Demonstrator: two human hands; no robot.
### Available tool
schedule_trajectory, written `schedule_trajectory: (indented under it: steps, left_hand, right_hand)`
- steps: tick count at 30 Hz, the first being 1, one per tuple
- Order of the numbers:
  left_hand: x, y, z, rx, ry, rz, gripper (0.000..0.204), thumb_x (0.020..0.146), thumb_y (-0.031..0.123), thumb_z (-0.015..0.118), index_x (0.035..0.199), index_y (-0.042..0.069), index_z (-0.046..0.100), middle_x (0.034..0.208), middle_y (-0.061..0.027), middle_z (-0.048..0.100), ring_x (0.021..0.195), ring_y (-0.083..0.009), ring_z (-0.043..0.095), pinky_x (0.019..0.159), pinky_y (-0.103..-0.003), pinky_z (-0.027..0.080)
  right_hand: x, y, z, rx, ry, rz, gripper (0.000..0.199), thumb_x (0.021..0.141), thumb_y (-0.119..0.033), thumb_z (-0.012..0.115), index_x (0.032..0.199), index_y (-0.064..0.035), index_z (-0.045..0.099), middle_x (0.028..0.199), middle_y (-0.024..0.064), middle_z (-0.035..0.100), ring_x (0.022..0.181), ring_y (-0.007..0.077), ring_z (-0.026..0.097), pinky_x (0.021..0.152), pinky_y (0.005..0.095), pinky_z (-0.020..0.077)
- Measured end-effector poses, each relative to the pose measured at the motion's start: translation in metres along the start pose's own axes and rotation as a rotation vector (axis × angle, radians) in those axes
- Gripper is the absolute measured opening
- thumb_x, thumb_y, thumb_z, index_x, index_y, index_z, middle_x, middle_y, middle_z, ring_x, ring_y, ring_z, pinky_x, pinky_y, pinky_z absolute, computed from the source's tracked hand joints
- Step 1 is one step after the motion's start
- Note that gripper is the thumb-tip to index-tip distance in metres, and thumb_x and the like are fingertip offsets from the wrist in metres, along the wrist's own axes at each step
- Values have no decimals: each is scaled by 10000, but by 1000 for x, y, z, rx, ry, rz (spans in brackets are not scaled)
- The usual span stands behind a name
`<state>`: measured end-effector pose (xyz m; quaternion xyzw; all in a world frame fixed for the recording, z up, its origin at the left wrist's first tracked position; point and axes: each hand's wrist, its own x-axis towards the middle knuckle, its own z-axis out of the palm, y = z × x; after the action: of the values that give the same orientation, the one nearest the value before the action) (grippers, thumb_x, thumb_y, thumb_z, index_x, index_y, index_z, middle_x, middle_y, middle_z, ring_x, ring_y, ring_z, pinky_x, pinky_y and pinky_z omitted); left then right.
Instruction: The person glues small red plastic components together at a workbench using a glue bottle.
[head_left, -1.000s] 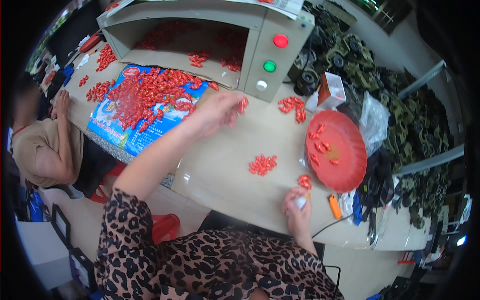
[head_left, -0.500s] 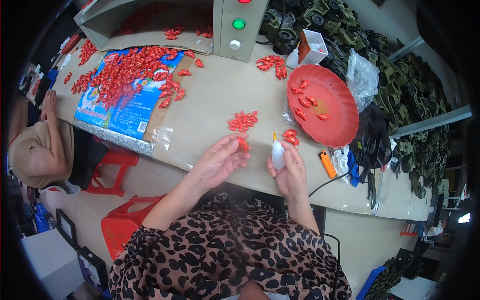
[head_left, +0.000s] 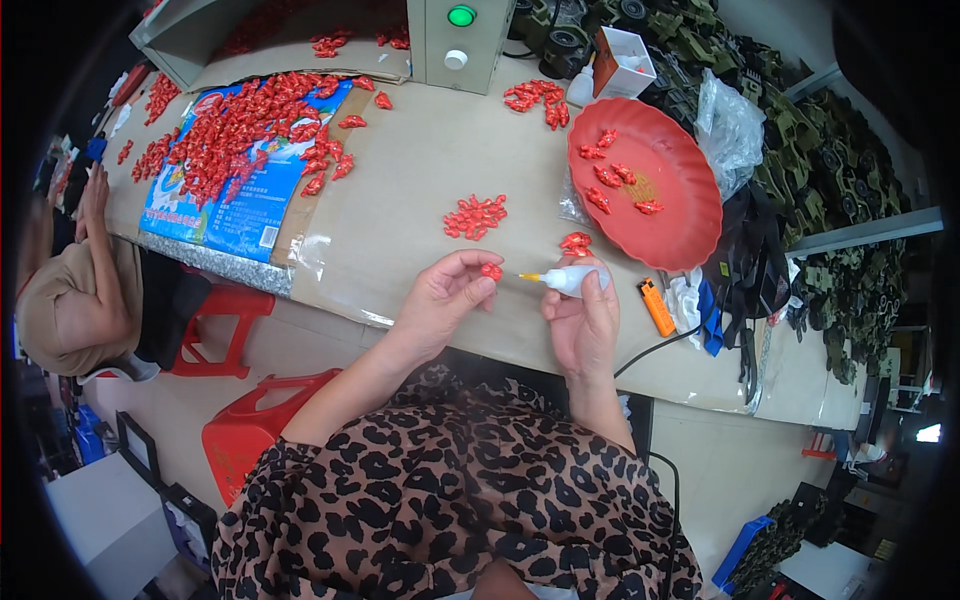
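Observation:
Between the thumb and fingers of my left hand [head_left: 446, 300] is a small red figurine piece [head_left: 491, 271], held above the table's near edge. My right hand [head_left: 583, 322] is closed around a white squeeze bottle [head_left: 574, 280] with a yellow tip. The bottle lies sideways, its thin nozzle pointing left at the red piece with a small gap between them. Just beyond my hands lies a cluster of small red parts [head_left: 475, 217]. A few glossy red pieces [head_left: 575, 242] rest behind my right hand.
A red scalloped plate [head_left: 690, 235] holds several red pieces at the right. An orange lighter [head_left: 656, 307] lies near the edge. A large red heap [head_left: 225, 140] covers a blue printed sheet [head_left: 250, 215]. A person [head_left: 80, 290] sits at far left; red stools [head_left: 255, 425] stand below.
The squeeze bottle has tipped from upright to sideways, its nozzle now toward the red piece. My left hand has turned slightly and brought the piece higher. The whole view has shifted a little.

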<state>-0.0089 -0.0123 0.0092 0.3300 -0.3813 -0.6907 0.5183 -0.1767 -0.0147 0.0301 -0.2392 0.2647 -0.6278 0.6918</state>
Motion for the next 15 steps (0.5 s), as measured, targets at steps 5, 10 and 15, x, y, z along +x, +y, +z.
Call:
schedule_trajectory:
  steps: [5, 10, 15]
  left_hand:
    - [-3, -5, 2, 51, 32, 24, 226, 822, 61, 508, 1032, -12, 472, 816, -49, 532, 706, -115, 528, 656, -233, 438]
    - [-6, -6, 4, 95, 43, 71, 218, 817, 42, 510, 1023, -15, 471, 843, -60, 546, 748, -129, 553, 692, -248, 458]
    - [-6, -8, 2, 111, 56, 113, 198, 810, 13, 508, 1002, -16, 471, 890, -69, 544, 786, -136, 553, 722, -262, 463]
  right_hand:
    - [-1, 4, -4, -178, -17, -129, 219, 806, -131, 546, 958, -30, 425, 863, 109, 503, 655, 153, 512, 550, 251, 423]
    - [-5, 10, -9, -339, -11, -234, 221, 810, -147, 541, 948, -30, 415, 882, 117, 484, 640, 150, 494, 532, 245, 411]
    - [-7, 14, -8, -474, -37, -356, 248, 793, -154, 566, 927, -23, 404, 882, 115, 476, 644, 157, 490, 539, 249, 413]
